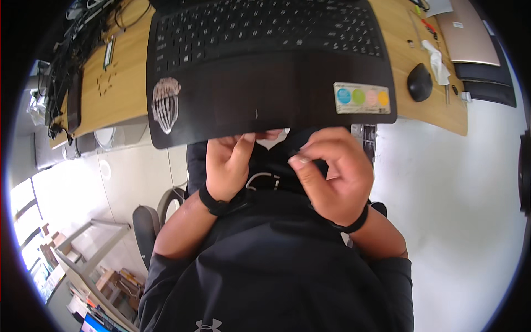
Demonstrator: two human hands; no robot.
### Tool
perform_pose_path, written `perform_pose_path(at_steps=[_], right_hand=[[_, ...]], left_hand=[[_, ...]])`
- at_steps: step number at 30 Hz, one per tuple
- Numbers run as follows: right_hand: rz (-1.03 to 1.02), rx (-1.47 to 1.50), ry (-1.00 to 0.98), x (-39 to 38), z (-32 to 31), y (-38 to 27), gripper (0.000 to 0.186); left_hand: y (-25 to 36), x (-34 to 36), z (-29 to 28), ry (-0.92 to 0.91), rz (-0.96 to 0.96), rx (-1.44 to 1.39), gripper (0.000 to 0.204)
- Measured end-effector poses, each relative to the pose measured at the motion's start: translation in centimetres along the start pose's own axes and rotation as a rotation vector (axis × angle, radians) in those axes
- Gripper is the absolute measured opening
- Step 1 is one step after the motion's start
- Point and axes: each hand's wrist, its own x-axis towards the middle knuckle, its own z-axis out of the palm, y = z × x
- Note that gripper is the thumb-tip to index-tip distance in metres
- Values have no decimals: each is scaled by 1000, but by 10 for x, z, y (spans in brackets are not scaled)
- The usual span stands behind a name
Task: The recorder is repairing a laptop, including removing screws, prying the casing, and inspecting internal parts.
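Note:
A black laptop [249, 94] reaches over the desk's front edge, its keyboard facing up. On its palm rest are a skeleton-hand sticker [166, 105] and a label with coloured circles [362, 98]. My left hand [227, 166] is at the laptop's front edge with its thumb bent in; the edge hides part of its fingers and whatever they grip. Just right of it, below the same edge and apart from the laptop, my right hand [337, 174] pinches thumb against forefinger. A small dark bit shows at those fingertips, too small to name.
On the wooden desk [130, 72], several tiny dark pieces [104, 83] lie at left, near tangled black cables [66, 55]. To the right are a black mouse [419, 83], a crumpled white tissue [437, 62], a red-handled tool [429, 27] and a closed rose-gold laptop [467, 33].

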Motion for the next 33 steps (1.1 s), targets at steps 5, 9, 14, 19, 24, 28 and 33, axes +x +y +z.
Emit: perform_pose_path(at_steps=[5,9,14,19,24,28,33], right_hand=[[715,620,164,-18,5,-2,14],[710,734,185,-13,6,2,14],[685,895,238,-3,15,-6,16],[628,794,255,6,18,-10,11],[647,766,322,6,17,-11,16],[642,785,351,4,15,-9,20],[640,796,362,3,13,-7,18]], left_hand=[[5,3,0,-60,63,12,30],[8,12,7,-63,152,-174,24],[16,14,19,-10,136,-276,20],[18,15,22,4,124,-339,20],[18,13,22,3,108,-299,21],[16,13,22,2,122,-314,24],[13,16,18,-31,152,-293,25]])
